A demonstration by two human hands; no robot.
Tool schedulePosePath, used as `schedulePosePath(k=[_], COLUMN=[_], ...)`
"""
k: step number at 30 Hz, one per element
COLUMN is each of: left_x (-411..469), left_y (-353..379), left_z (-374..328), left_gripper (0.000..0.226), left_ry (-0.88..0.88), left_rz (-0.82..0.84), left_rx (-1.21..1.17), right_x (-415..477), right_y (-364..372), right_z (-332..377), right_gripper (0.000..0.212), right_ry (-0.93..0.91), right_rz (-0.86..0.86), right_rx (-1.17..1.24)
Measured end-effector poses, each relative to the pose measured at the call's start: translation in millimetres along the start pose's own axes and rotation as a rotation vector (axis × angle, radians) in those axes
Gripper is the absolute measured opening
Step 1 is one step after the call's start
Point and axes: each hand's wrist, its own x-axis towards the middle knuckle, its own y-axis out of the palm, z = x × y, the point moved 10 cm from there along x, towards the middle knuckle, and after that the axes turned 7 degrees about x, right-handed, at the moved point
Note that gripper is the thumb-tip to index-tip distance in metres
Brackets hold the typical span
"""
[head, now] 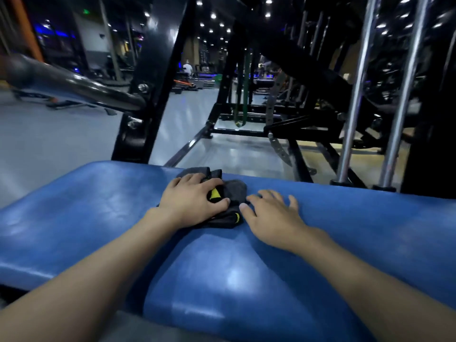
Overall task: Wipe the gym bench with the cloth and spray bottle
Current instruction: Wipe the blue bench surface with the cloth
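Where the blue gym bench fills the lower part of the view, a black machine frame stands behind its far edge. The left hand lies palm down on the dark grey cloth, with fingers spread and only lightly bent, pressing it onto the pad. The right hand rests flat on the bench just beside the cloth, fingers straight and spread.
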Motion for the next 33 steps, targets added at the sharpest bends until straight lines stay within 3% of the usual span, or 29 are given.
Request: schedulePosePath(k=[3,8,14,20,30,33], left_x=[-4,-17,-32,-50,-85,-97], left_y=[-1,-3,-7,-5,-10,-16], left_z=[43,128,233,331,337,322], left_gripper=[0.066,0.088,0.083,0.076,0.065,0.069], left_ry=[-0.055,-0.176,-0.325,-0.53,-0.6,-0.577], left_rz=[-0.013,-0.022,-0.024,0.05,0.06,0.046], left_rx=[0.001,0.013,0.056,-0.021,0.041,0.093], right_x=[13,30,37,37,35,35], right_y=[16,39,74,82,80,77], right_z=[41,107,193,196,199,196], right_gripper=[0.051,0.051,0.057,0.058,0.057,0.061], right_ry=[-0.054,-0.148,-0.296,-0.289,-0.3,-0.321], right_rz=[0.009,0.027,0.093,0.129,0.109,0.17], right_rx=[-0.001,0.008,-0.041,-0.086,-0.064,-0.038])
